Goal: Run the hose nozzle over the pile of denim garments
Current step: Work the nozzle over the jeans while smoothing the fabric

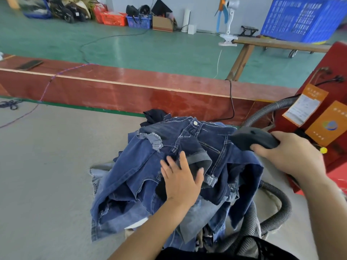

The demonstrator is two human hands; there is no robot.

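Head view: the pile of denim garments lies on the grey counter, heaped toward its far right part, close to the red board that runs along the counter's far edge. The right hand is wrapped around the dark hose nozzle, thumb underneath and fingers over the back, so that grip is closed on the tool. The nozzle sits at the pile's upper right edge, just touching or just above the top pair of jeans; I cannot tell which. Its nose points left, toward the heap, and the ribbed grey hose trails behind and loops round the pile's near right side.

The left hand lies flat on the middle of the pile, fingers straight and spread, pressing the cloth and holding nothing.

The garments therefore lie left of and slightly nearer than the nozzle, so the sweep would likely run leftward across the heap, toward the flat left hand, which sits in that path.
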